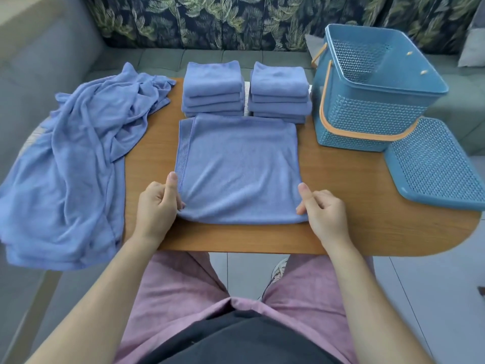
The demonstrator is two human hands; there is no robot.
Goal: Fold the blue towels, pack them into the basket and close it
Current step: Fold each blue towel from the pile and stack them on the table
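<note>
A half-folded blue towel (237, 169) lies flat in the middle of the wooden table (341, 206). My left hand (157, 206) pinches its near left corner and my right hand (321, 210) pinches its near right corner. Behind it stand two stacks of folded blue towels (213, 88) (279, 91). A heap of unfolded blue towels (78, 166) hangs over the table's left end. The open blue basket (367, 106) with orange handles stands at the back right, nothing visible inside it. Its blue lid (433, 164) lies flat on the table in front of it.
A grey sofa (47, 56) with leaf-patterned cushions (223, 19) runs behind and to the left of the table. My lap in pink shorts (183, 298) is under the near edge. Tiled floor (433, 298) shows at the right.
</note>
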